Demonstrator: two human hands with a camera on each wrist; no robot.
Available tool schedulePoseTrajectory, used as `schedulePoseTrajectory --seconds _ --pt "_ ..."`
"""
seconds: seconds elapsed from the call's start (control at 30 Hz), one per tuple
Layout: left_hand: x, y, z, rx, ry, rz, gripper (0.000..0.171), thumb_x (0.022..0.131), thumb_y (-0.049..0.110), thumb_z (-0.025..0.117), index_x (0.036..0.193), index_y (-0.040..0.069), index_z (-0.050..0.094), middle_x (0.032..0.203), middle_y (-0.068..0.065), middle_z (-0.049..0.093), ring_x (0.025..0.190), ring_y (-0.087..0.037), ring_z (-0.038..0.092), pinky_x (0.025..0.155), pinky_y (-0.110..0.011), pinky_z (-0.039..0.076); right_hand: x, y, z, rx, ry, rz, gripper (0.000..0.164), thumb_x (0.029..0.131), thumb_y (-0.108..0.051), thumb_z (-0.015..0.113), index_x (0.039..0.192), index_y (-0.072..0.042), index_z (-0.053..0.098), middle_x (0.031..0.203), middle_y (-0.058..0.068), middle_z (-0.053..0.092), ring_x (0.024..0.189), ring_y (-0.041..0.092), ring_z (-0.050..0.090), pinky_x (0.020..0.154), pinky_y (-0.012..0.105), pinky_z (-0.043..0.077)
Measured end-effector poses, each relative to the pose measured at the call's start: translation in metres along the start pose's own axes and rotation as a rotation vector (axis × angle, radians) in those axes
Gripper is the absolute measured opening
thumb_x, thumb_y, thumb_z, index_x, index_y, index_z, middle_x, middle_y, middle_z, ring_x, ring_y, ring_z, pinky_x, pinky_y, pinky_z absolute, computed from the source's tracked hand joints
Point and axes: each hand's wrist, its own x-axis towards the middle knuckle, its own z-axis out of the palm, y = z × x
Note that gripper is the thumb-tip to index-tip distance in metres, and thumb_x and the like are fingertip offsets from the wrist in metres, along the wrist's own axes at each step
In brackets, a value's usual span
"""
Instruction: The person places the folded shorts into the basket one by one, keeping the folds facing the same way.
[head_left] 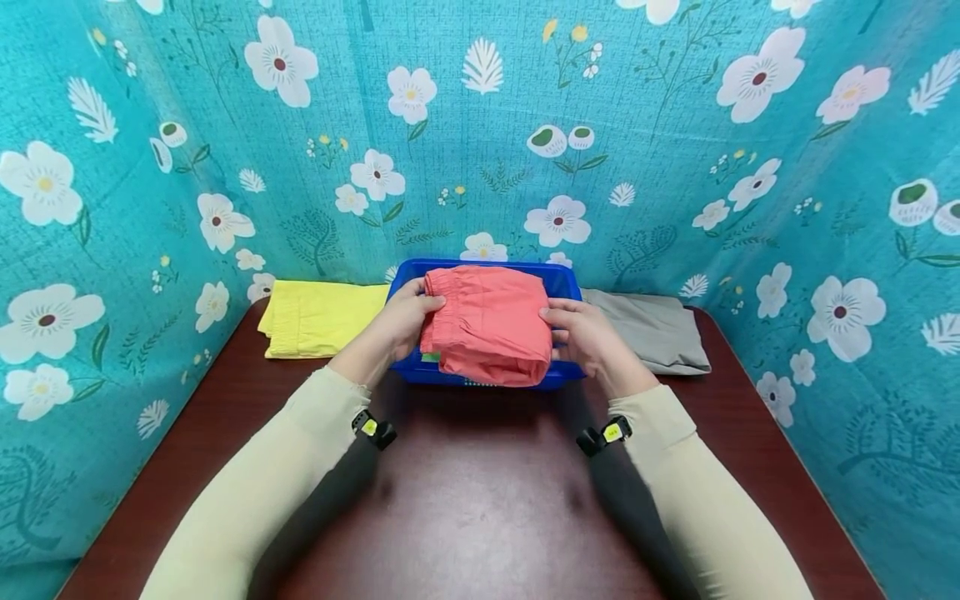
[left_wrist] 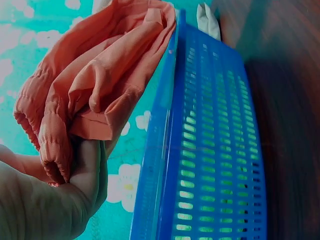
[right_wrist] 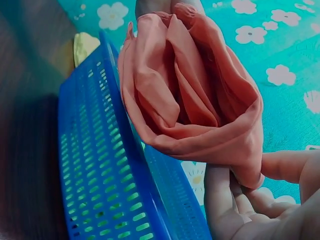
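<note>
Coral garment (head_left: 487,325) above blue basket (left_wrist: 215,135); brown table (head_left: 480,483), teal floral curtain (head_left: 480,142).

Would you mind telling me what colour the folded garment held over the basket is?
The garment is coral red, shown best in the head view.

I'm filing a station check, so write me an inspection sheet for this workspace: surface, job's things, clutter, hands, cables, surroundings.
Surface: dark reddish-brown table, glossy, with glare in front.
Job's things: folded red garment held over the blue basket; a green item partly shows inside.
Clutter: folded yellow cloth left of the basket, gray cloth right of it.
Hands: left hand grips the garment's gathered end; right hand holds the opposite end.
Cables: nothing seen.
Surroundings: flowered teal curtain behind and on both sides.
</note>
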Motion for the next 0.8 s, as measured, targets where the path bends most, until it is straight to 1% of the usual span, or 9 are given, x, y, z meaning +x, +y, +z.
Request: schedulePoseTrajectory --seconds 0.03,0.1,0.2,0.3,0.4,0.53,0.67,0.73,0.8 --pt "0.003 0.001 -0.001 0.001 0.005 -0.004 0.044 0.107 0.008 0.049 0.148 0.011 0.037 0.140 -0.013 0.051 0.119 -0.026 0.059 0.095 -0.039 0.055 0.002 -0.001 0.001 0.004 0.002 0.000 0.055 0.104 -0.026 0.060 0.154 -0.011 0.042 0.130 0.008 0.059 0.089 0.015 0.068 0.070 0.032 0.061" --pt "0.007 0.002 -0.001 0.003 0.008 -0.008 0.043 0.106 0.008 0.049 0.148 0.010 0.038 0.138 -0.012 0.052 0.118 -0.025 0.059 0.094 -0.038 0.056 0.006 -0.003 0.001 0.010 0.001 0.002 0.054 0.104 -0.025 0.060 0.154 -0.012 0.043 0.128 0.006 0.059 0.086 0.014 0.068 0.068 0.031 0.060" --pt "0.014 0.003 -0.002 0.006 0.006 -0.018 0.040 0.106 0.008 0.048 0.146 0.007 0.041 0.131 -0.011 0.055 0.109 -0.022 0.062 0.085 -0.033 0.058 0.013 -0.005 0.000 0.002 -0.002 0.004 0.055 0.105 -0.024 0.058 0.155 -0.012 0.041 0.128 0.006 0.057 0.085 0.014 0.067 0.067 0.030 0.059" --pt "0.020 0.003 -0.003 0.006 0.001 -0.023 0.038 0.107 0.009 0.047 0.144 0.003 0.045 0.122 -0.010 0.059 0.099 -0.019 0.065 0.076 -0.029 0.059 0.019 -0.006 0.000 0.015 0.002 0.011 0.053 0.105 -0.023 0.057 0.155 -0.013 0.041 0.128 0.006 0.056 0.087 0.015 0.066 0.068 0.031 0.058" --pt "0.024 0.003 -0.005 -0.008 0.008 -0.041 0.036 0.107 0.010 0.048 0.142 0.002 0.048 0.116 -0.009 0.061 0.093 -0.018 0.067 0.072 -0.029 0.060 0.025 -0.006 0.001 0.041 -0.003 0.021 0.052 0.105 -0.022 0.057 0.154 -0.014 0.041 0.126 0.006 0.056 0.089 0.015 0.065 0.070 0.034 0.059" --pt "0.028 -0.001 -0.008 -0.021 0.013 -0.073 0.038 0.107 0.011 0.048 0.144 0.003 0.049 0.120 -0.009 0.062 0.098 -0.019 0.067 0.079 -0.032 0.061 0.031 -0.004 0.002 0.046 -0.002 0.036 0.050 0.105 -0.023 0.057 0.153 -0.015 0.042 0.124 0.006 0.057 0.090 0.016 0.066 0.072 0.034 0.059" --pt "0.034 -0.003 -0.009 -0.008 0.017 -0.076 0.040 0.106 0.011 0.049 0.145 0.003 0.049 0.128 -0.011 0.061 0.107 -0.022 0.066 0.090 -0.036 0.059 0.035 -0.002 0.002 0.050 0.007 0.043 0.050 0.106 -0.022 0.056 0.153 -0.016 0.042 0.123 0.007 0.058 0.091 0.016 0.066 0.071 0.034 0.059" --pt "0.038 -0.004 -0.009 -0.001 0.027 -0.078 0.040 0.105 0.010 0.049 0.145 0.003 0.049 0.129 -0.011 0.061 0.107 -0.022 0.066 0.091 -0.036 0.059 0.037 -0.001 0.003 0.055 0.010 0.051 0.051 0.106 -0.022 0.056 0.154 -0.016 0.041 0.123 0.007 0.058 0.092 0.017 0.066 0.071 0.033 0.059" --pt "0.043 -0.006 -0.009 0.002 0.043 -0.083 0.040 0.105 0.010 0.050 0.144 0.003 0.050 0.127 -0.011 0.062 0.104 -0.021 0.066 0.087 -0.034 0.060 0.040 0.000 0.003 0.058 0.011 0.061 0.052 0.106 -0.022 0.056 0.155 -0.016 0.041 0.122 0.006 0.057 0.090 0.016 0.065 0.071 0.033 0.059"
